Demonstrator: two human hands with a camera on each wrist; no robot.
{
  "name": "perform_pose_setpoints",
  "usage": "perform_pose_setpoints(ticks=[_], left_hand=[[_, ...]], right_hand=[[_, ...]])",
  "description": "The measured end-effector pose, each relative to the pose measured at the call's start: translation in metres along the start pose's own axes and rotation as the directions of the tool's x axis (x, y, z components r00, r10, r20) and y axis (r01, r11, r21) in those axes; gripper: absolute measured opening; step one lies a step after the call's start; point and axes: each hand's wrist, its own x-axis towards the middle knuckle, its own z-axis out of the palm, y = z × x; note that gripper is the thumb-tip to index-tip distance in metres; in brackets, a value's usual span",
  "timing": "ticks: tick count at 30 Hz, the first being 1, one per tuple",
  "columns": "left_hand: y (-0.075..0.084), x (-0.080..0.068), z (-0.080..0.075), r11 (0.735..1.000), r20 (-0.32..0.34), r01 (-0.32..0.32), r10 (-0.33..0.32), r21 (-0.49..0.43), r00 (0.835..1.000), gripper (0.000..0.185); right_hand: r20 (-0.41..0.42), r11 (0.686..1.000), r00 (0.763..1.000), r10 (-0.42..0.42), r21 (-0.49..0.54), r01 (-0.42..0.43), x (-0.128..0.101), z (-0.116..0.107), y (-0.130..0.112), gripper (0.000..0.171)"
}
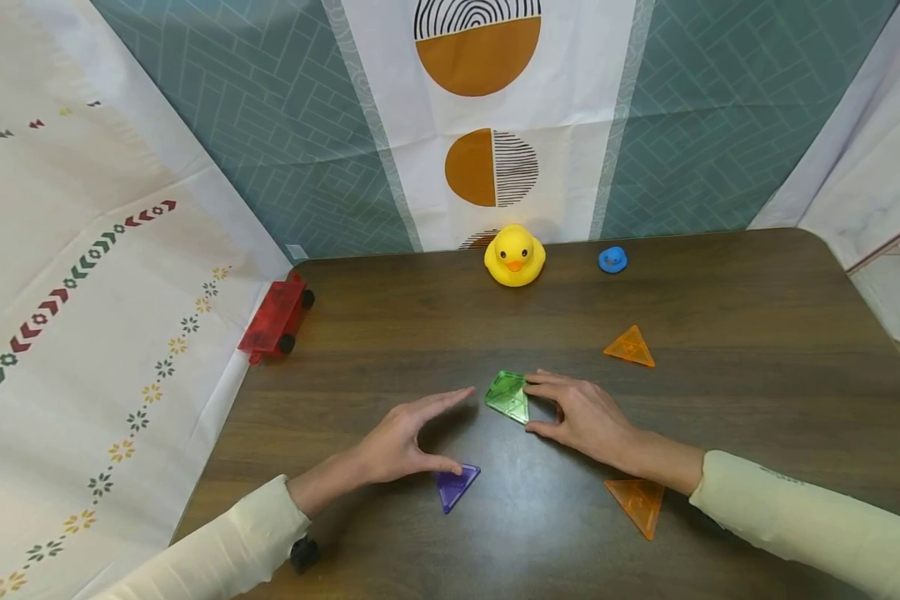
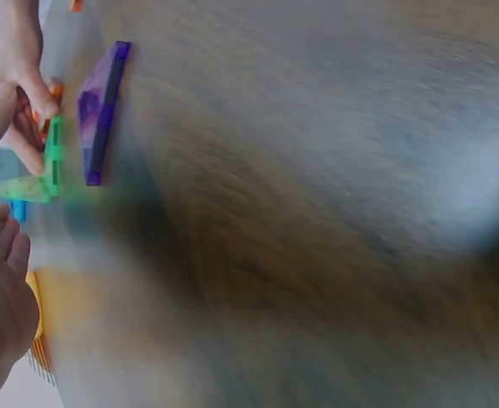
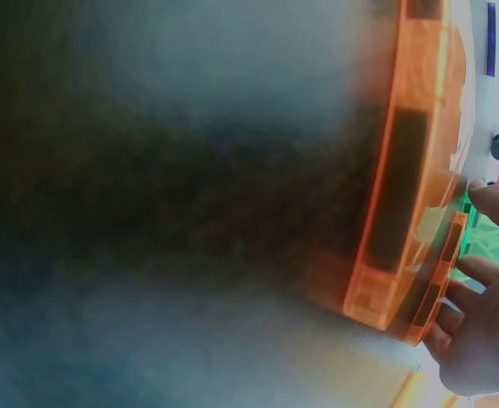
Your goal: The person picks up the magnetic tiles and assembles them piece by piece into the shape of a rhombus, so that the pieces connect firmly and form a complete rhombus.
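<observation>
A green triangle tile (image 1: 507, 396) sits at the middle of the dark wooden table (image 1: 757, 333). My right hand (image 1: 534, 406) pinches its right edge between index finger and thumb; in the left wrist view the green tile (image 2: 52, 161) looks tipped up on edge. My left hand (image 1: 450, 432) lies just left of it with fingers straight, its thumb touching a purple triangle tile (image 1: 456, 485). The purple tile (image 2: 100, 110) lies flat. An orange triangle (image 1: 639, 502) lies beside my right wrist, and it fills the right wrist view as a blurred orange tile (image 3: 402, 170).
A second orange triangle (image 1: 632, 347) lies far right of the hands. A yellow rubber duck (image 1: 514, 255) and a small blue duck (image 1: 612, 259) stand at the back edge. A red wheeled tile (image 1: 273, 318) overhangs the left edge. A black wheel (image 1: 304, 553) lies under my left sleeve.
</observation>
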Motion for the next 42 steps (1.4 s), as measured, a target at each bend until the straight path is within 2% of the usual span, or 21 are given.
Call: perform_pose_setpoints(ticks=[6, 13, 22, 26, 34, 42], left_hand=[[-0.007, -0.012, 0.003, 0.997, 0.047, -0.076, 0.076, -0.011, 0.996, 0.086], [-0.009, -0.022, 0.006, 0.997, 0.112, -0.073, 0.073, -0.006, 0.991, 0.083], [-0.014, -0.031, 0.014, 0.990, 0.129, -0.135, 0.129, 0.040, 0.983, 0.084], [-0.015, -0.034, 0.018, 0.990, 0.117, -0.136, 0.130, 0.048, 0.985, 0.083], [-0.017, -0.039, 0.028, 0.981, 0.033, -0.182, 0.180, 0.061, 0.983, 0.080], [-0.017, -0.040, 0.032, 0.983, 0.025, -0.175, 0.174, 0.052, 0.984, 0.076]], right_hand=[[0.008, 1.000, 1.000, 0.005, 0.002, -0.005, 0.000, 0.000, 0.000, 0.055], [0.009, 1.000, 1.000, 0.005, -0.005, -0.005, 0.000, 0.000, 0.000, 0.055], [0.012, 1.000, 1.000, 0.015, -0.006, -0.015, 0.000, 0.000, 0.000, 0.055], [0.011, 1.000, 1.000, 0.018, -0.006, -0.018, 0.000, -0.001, -0.001, 0.055], [0.010, 1.000, 1.000, 0.018, -0.007, -0.018, 0.000, -0.001, -0.001, 0.056], [0.014, 1.000, 1.000, 0.021, -0.005, -0.021, -0.001, -0.001, -0.001, 0.056]])
